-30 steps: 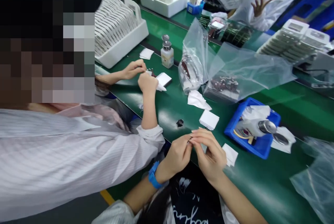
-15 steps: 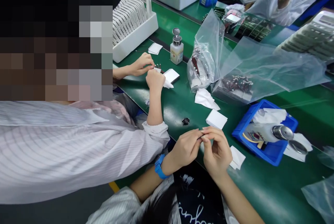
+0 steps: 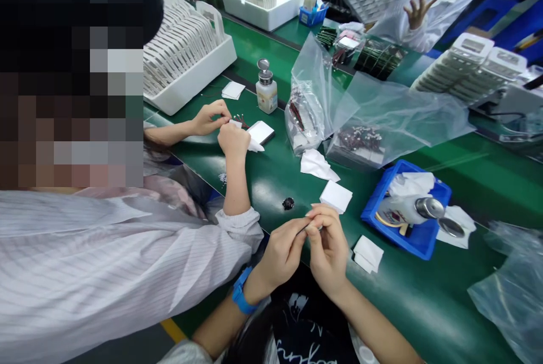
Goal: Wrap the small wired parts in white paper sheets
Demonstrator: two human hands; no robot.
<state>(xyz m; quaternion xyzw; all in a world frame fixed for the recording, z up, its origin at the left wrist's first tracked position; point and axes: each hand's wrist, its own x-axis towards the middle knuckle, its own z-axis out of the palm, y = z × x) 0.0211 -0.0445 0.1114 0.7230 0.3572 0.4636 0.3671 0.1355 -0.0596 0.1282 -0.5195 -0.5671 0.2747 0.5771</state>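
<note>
Close over the bench's front edge, my left hand (image 3: 280,250), with a blue band (image 3: 242,291) at the wrist, pinches a small thin dark piece (image 3: 302,229). My right hand (image 3: 329,251) meets it fingertip to fingertip and grips the same piece's other end. Most of this piece is hidden by the fingers, so its kind does not show. A little beyond my hands lies a small round black item (image 3: 288,203). Just behind my right fingertips is a stack of white sheets (image 3: 336,196), and folded white paper (image 3: 368,254) lies to the right.
A blue bin (image 3: 401,206) holds a pump bottle (image 3: 407,209) and tissue. Clear bags (image 3: 309,98) of wired parts stand behind. At left a co-worker's hands (image 3: 233,141) work near another bottle (image 3: 266,92) and a white rack (image 3: 190,81). The co-worker's sleeve (image 3: 203,251) reaches close to my left arm.
The view has shifted, so the bench items sit farther left. My hands remain together at the small piece, which shows a little more between the fingers. The co-worker's hands stay close together.
</note>
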